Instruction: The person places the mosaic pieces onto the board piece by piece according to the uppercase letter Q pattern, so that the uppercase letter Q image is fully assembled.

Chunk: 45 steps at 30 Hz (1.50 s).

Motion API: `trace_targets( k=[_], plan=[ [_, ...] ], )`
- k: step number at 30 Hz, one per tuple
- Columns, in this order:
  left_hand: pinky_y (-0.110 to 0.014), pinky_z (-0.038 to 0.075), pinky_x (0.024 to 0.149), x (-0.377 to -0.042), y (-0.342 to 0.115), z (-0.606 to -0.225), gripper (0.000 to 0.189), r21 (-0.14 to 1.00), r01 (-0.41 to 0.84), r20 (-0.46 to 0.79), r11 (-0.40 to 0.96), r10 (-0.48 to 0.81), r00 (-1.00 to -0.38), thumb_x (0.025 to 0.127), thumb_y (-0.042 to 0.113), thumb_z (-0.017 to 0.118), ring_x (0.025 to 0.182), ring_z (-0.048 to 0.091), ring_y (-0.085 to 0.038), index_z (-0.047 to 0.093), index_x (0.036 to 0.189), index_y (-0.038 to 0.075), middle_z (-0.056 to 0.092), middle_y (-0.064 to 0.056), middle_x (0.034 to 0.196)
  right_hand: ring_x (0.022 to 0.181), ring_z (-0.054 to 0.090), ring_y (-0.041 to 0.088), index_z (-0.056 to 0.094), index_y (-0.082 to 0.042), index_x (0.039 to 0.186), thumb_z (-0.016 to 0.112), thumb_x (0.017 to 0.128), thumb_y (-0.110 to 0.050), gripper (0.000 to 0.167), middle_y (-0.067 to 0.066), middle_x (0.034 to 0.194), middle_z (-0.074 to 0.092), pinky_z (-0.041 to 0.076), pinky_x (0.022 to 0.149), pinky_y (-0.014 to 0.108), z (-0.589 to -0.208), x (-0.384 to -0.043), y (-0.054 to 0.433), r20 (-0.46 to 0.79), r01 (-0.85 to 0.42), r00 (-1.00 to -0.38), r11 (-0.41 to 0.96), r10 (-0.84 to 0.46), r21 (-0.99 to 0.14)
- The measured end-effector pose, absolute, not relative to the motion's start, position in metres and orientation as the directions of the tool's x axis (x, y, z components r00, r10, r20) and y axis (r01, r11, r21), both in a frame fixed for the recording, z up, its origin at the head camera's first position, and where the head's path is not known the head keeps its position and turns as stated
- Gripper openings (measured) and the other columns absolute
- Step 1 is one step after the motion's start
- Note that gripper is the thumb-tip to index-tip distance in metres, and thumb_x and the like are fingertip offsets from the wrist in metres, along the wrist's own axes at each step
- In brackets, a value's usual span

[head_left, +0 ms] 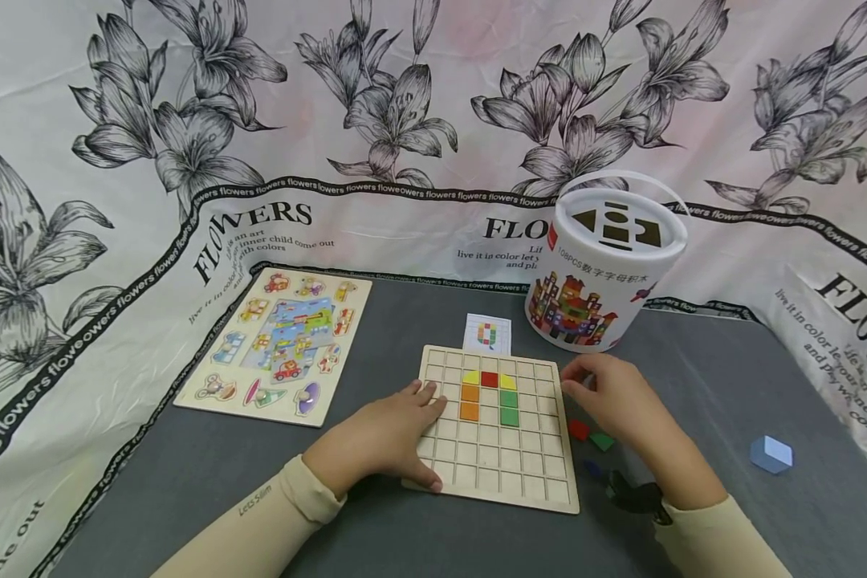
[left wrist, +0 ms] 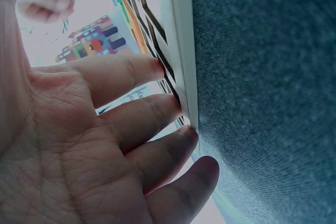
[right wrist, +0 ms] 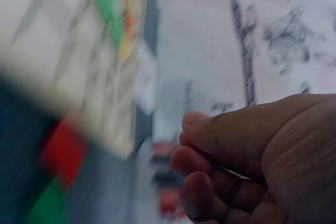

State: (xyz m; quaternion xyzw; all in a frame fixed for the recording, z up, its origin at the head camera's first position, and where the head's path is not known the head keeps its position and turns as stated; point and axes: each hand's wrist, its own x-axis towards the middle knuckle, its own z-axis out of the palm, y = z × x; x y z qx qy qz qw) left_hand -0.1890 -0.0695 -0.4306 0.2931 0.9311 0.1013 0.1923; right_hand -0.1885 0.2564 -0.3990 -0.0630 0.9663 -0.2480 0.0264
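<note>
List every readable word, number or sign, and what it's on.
"FLOWERS": patterned cloth
"flowers": black band
"live it in color": cloth
"is an art": cloth
"inner child come out": cloth
"with colors": cloth
"108PCS数字字母积木": bucket
"Lets slim", apparently: sleeve
Q-like pattern: card
Other cloth text: partly hidden or blurred.

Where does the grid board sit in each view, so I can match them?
Head: board at lower centre.
Left wrist: board near edge-on, upper centre.
Right wrist: board blurred, upper left.
Landmark: bucket; head, right of centre; left wrist, upper left; right wrist, blurred, bottom centre.
</note>
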Motion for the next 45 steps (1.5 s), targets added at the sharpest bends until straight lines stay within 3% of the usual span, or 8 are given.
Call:
trace_targets(
  k=[9, 15, 22, 30, 37, 41, 45],
  plan=[
    [-0.052, 0.037, 0.13, -0.188, -0.067, -0.428, 0.118, 0.299, 0.506, -0.297, 0.809, 0.583, -0.756, 0.075, 0.063, 0.095, 0.169, 0.025, -0.031, 0.043, 0.169, 0.014, 0.031, -0.01, 0.18, 0.094, 0.072, 0.024, 0.079, -0.005, 0.111, 0.079, 0.1, -0.02, 0.019, 0.007, 0.106, 0.077, 0.06, 0.074, 0.045, -0.427, -0.16, 0.317, -0.202, -0.01, -0.974, 0.903, -0.107, -0.429],
    [-0.053, 0.037, 0.13, -0.188, -0.068, -0.429, 0.118, 0.301, 0.502, -0.299, 0.811, 0.58, -0.758, 0.075, 0.064, 0.095, 0.169, 0.025, -0.031, 0.043, 0.169, 0.014, 0.031, -0.01, 0.18, 0.1, 0.072, 0.026, 0.081, -0.007, 0.11, 0.085, 0.095, -0.019, 0.02, 0.008, 0.11, 0.077, 0.06, 0.081, 0.05, -0.433, -0.152, 0.322, -0.203, -0.015, -0.973, 0.905, -0.112, -0.425],
    [-0.053, 0.037, 0.129, -0.188, -0.068, -0.43, 0.119, 0.304, 0.502, -0.297, 0.81, 0.581, -0.758, 0.075, 0.064, 0.095, 0.169, 0.025, -0.031, 0.043, 0.169, 0.014, 0.03, -0.009, 0.18, 0.09, 0.066, 0.017, 0.08, -0.009, 0.107, 0.085, 0.095, -0.025, 0.02, 0.002, 0.102, 0.074, 0.056, 0.075, 0.042, -0.436, -0.151, 0.318, -0.176, -0.026, -0.979, 0.913, -0.107, -0.408],
    [-0.053, 0.037, 0.129, -0.187, -0.068, -0.429, 0.118, 0.297, 0.506, -0.296, 0.81, 0.582, -0.758, 0.074, 0.063, 0.095, 0.169, 0.026, -0.032, 0.044, 0.168, 0.013, 0.031, -0.01, 0.18, 0.078, 0.057, 0.017, 0.073, -0.01, 0.1, 0.083, 0.097, -0.019, 0.014, 0.0, 0.091, 0.07, 0.047, 0.068, 0.036, -0.437, -0.15, 0.313, -0.165, 0.012, -0.984, 0.9, -0.066, -0.437],
    [-0.051, 0.036, 0.13, -0.186, -0.068, -0.427, 0.117, 0.296, 0.508, -0.299, 0.809, 0.584, -0.755, 0.075, 0.062, 0.095, 0.169, 0.026, -0.032, 0.044, 0.168, 0.013, 0.031, -0.011, 0.179, 0.077, 0.06, 0.014, 0.072, -0.012, 0.101, 0.08, 0.1, -0.015, 0.009, -0.002, 0.088, 0.071, 0.05, 0.066, 0.034, -0.419, -0.142, 0.277, -0.052, -0.046, -0.995, 0.878, -0.08, -0.476],
    [-0.051, 0.036, 0.13, -0.186, -0.069, -0.427, 0.117, 0.299, 0.508, -0.297, 0.808, 0.584, -0.755, 0.076, 0.062, 0.095, 0.169, 0.025, -0.032, 0.044, 0.168, 0.012, 0.032, -0.011, 0.179, 0.074, 0.056, 0.012, 0.073, -0.015, 0.097, 0.081, 0.099, -0.011, 0.008, -0.004, 0.084, 0.066, 0.047, 0.063, 0.03, -0.41, -0.147, 0.233, 0.031, -0.166, -0.984, 0.86, -0.173, -0.483],
    [-0.051, 0.037, 0.13, -0.187, -0.069, -0.428, 0.116, 0.302, 0.512, -0.285, 0.804, 0.589, -0.756, 0.076, 0.062, 0.095, 0.168, 0.027, -0.032, 0.045, 0.168, 0.012, 0.033, -0.011, 0.179, 0.072, 0.053, 0.011, 0.071, -0.018, 0.091, 0.083, 0.097, -0.01, 0.015, -0.006, 0.081, 0.062, 0.046, 0.063, 0.029, -0.413, -0.156, 0.188, 0.027, -0.228, -0.969, 0.853, -0.245, -0.47]
  ],
)
